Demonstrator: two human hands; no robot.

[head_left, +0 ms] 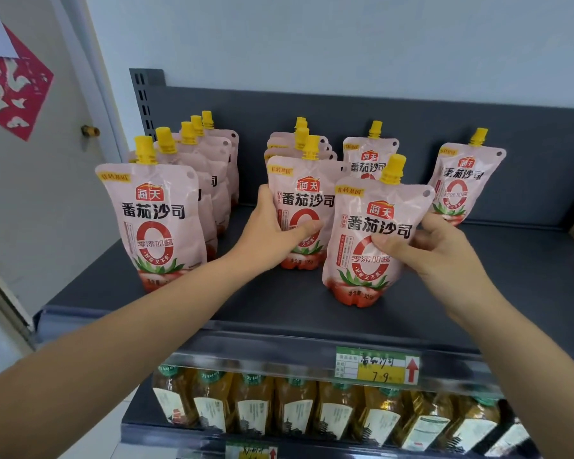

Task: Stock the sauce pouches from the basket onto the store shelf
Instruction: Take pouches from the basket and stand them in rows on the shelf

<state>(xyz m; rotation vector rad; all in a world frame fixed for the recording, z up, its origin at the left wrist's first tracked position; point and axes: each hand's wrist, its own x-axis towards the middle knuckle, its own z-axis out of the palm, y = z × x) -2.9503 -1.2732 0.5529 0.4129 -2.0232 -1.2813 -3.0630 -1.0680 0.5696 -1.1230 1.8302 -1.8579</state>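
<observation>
My left hand [275, 230] has its grip closed on the front pouch [307, 200] of the middle row: the thumb lies across the printed face and the fingers wrap its left edge. My right hand [441, 253] has its grip closed on the nearest pouch [368, 260], thumb on the front and fingers curled round the right edge. That pouch stands upright, cap up, on the dark grey shelf [272, 303], just in front and to the right of the middle row; I cannot tell whether the two held pouches touch. A left row [156, 220] of pouches runs back toward the rear panel. A single pouch [367, 159] stands behind the nearest one, and a far pouch [461, 183] leans at the back right. Below the shelf edge I see a price tag [376, 367] and bottles [312, 409] on the lower level.
</observation>
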